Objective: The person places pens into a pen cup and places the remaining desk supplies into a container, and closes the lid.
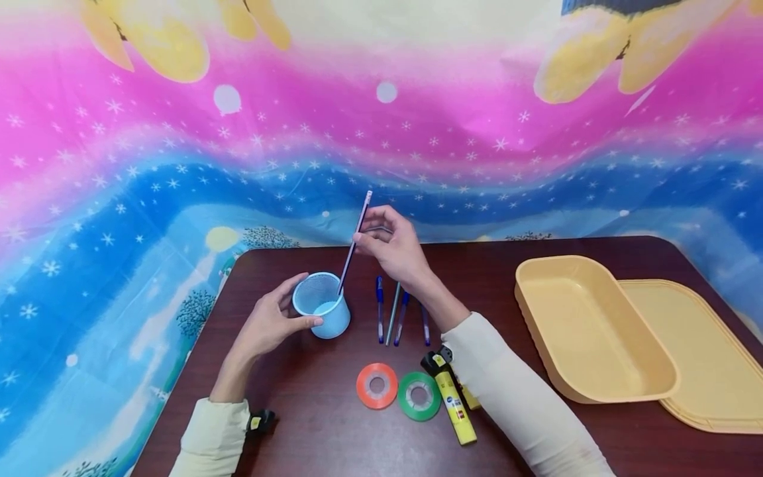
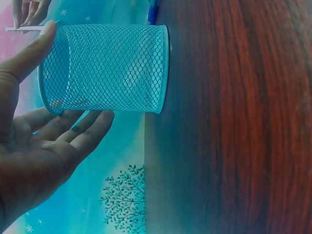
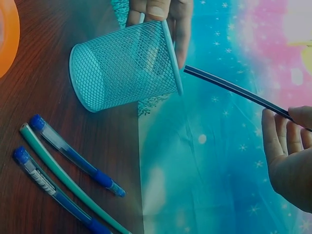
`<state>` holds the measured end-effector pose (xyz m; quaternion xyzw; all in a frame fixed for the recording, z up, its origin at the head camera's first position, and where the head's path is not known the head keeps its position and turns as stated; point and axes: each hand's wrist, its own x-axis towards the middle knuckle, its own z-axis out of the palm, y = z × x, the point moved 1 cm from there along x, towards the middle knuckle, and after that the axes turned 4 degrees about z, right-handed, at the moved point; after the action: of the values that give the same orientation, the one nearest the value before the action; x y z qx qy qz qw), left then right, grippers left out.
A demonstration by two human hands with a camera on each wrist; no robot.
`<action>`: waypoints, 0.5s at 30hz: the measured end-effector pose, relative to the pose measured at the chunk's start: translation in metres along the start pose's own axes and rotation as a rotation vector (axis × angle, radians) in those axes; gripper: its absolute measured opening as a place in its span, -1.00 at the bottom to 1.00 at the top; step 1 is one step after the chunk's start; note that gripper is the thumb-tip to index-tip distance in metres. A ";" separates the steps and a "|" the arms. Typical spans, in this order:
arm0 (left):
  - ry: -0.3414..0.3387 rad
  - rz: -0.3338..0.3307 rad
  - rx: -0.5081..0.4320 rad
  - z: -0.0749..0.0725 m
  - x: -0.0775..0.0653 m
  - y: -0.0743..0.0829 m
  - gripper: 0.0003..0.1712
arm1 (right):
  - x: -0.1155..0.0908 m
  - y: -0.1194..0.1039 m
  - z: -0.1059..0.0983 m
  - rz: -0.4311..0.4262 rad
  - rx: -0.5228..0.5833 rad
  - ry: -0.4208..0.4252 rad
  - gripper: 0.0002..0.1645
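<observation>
A light-blue wire-mesh pen cup (image 1: 331,322) stands near the far left part of the table, its mouth facing up. My left hand (image 1: 271,321) holds it, with the thumb at the rim and the fingers around the other side, as the left wrist view shows. The right hand (image 1: 393,245) pinches a dark striped pencil (image 1: 355,240) between thumb and fingers. Held at a slant, the pencil has its lower end just over the cup's rim in the right wrist view. Right of the cup lie blue-capped pens (image 1: 380,311) and a green pencil (image 1: 393,315).
Nearer the front lie an orange tape roll (image 1: 361,386), a green tape roll (image 1: 406,407) and a yellow glue stick (image 1: 457,411), with another yellow item partly under the right sleeve. A yellow tray (image 1: 587,324) overlaps its lid (image 1: 709,351) on the right. Patterned cloth (image 1: 417,132) hangs behind the table.
</observation>
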<state>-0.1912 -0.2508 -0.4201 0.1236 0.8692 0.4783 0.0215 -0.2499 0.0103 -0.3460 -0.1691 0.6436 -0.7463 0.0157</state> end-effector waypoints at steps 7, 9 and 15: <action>-0.004 -0.026 -0.001 0.001 0.000 0.005 0.08 | 0.003 0.006 0.010 0.004 -0.015 -0.022 -0.59; -0.006 -0.029 0.000 0.001 -0.002 0.013 0.07 | 0.002 0.005 0.013 0.015 -0.017 -0.038 -0.59; -0.014 -0.026 0.003 -0.001 -0.010 0.038 0.05 | -0.005 -0.003 0.021 0.035 -0.055 -0.079 -0.62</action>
<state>-0.1747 -0.2348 -0.3885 0.1156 0.8713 0.4757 0.0335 -0.2391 -0.0084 -0.3421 -0.1874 0.6657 -0.7206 0.0497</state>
